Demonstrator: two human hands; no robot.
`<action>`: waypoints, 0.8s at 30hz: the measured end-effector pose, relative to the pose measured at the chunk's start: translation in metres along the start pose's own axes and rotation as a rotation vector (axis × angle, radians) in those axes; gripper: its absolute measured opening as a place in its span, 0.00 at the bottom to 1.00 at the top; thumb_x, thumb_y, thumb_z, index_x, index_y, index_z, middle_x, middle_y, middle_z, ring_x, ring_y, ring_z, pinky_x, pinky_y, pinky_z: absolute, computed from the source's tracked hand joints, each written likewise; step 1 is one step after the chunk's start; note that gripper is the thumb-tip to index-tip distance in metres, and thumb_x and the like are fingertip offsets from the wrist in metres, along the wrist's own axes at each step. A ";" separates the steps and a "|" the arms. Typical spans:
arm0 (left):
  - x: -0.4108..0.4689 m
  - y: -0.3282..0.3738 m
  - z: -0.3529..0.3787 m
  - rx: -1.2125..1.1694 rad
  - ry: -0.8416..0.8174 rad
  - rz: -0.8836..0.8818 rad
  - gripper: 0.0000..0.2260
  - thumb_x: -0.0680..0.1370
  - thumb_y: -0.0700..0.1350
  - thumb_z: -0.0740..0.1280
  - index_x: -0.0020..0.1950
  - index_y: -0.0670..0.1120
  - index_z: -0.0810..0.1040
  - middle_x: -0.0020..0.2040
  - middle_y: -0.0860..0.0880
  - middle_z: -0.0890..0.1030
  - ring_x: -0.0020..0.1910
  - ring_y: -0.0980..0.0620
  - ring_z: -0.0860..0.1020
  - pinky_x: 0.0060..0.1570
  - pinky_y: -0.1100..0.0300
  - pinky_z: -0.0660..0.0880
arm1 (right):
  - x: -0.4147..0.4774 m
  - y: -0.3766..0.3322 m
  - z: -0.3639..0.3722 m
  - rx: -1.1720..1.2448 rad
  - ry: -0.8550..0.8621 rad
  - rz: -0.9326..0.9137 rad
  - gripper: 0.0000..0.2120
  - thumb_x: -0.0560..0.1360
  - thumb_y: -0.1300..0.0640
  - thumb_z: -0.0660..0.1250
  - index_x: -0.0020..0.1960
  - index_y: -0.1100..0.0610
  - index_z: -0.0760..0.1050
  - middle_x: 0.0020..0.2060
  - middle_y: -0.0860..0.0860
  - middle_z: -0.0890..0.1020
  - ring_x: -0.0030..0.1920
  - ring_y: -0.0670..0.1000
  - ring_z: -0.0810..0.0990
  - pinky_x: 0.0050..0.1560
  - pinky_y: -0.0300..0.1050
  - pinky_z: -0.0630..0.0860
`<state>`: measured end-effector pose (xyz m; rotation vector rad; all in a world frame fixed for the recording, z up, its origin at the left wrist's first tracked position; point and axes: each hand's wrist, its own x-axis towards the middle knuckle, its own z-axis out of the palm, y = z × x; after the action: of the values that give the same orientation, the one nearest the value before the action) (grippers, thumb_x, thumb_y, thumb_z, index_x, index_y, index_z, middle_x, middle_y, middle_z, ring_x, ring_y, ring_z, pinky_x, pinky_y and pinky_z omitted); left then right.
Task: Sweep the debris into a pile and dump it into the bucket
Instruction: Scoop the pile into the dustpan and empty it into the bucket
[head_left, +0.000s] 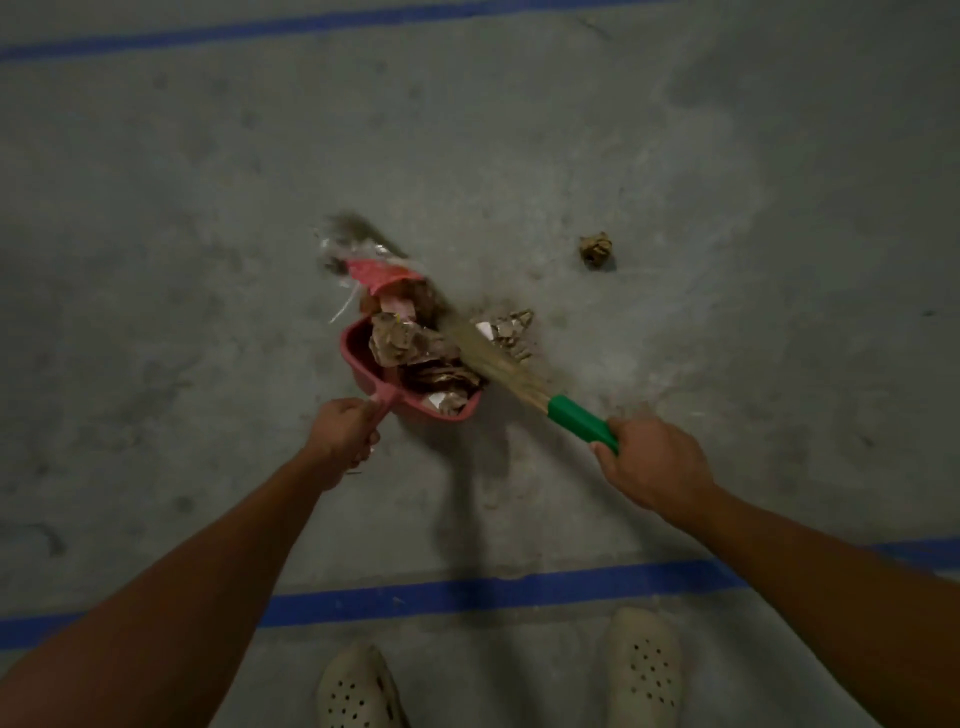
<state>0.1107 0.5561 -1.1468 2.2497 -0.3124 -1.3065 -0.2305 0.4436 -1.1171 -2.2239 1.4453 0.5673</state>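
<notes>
Evidently the left hand (345, 431) curls its fingers round the red dustpan (349, 347) handle to brace its mouth on the floor (208, 260), while the right hand (652, 462), fingers wrapped on the broom (579, 420), drags debris (410, 348) in; a crumpled ball (596, 250) lies well apart, and no bucket shows.

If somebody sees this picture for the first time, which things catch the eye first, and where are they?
The red plastic dustpan, heaped with crumpled brown paper scraps, sits at the centre, its handle gripped by the left hand. The right hand holds the green-handled straw broom, slanting across the pan's right side. One crumpled brown paper ball lies apart, upper right.
</notes>
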 end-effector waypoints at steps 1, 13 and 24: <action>-0.008 0.003 0.004 -0.025 -0.002 0.006 0.15 0.83 0.49 0.62 0.39 0.42 0.73 0.29 0.43 0.72 0.18 0.53 0.63 0.20 0.68 0.57 | -0.010 0.001 0.000 0.001 -0.007 -0.004 0.16 0.80 0.42 0.59 0.56 0.52 0.77 0.36 0.49 0.76 0.35 0.51 0.75 0.36 0.42 0.69; -0.184 0.043 0.025 -0.113 -0.052 0.019 0.12 0.83 0.43 0.60 0.40 0.43 0.72 0.29 0.43 0.71 0.17 0.55 0.64 0.19 0.68 0.57 | -0.204 0.031 -0.043 0.371 0.126 0.177 0.18 0.78 0.43 0.66 0.59 0.55 0.81 0.37 0.57 0.84 0.38 0.58 0.83 0.35 0.47 0.77; -0.398 0.105 -0.041 -0.156 -0.147 0.132 0.11 0.83 0.41 0.58 0.42 0.43 0.74 0.31 0.44 0.72 0.21 0.54 0.64 0.20 0.65 0.58 | -0.418 -0.017 -0.142 0.609 0.183 0.377 0.15 0.77 0.41 0.66 0.59 0.47 0.82 0.39 0.52 0.85 0.40 0.53 0.82 0.38 0.44 0.76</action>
<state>-0.0509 0.6553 -0.7796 1.9746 -0.3908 -1.3793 -0.3566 0.6833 -0.7678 -1.5672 1.8436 0.0083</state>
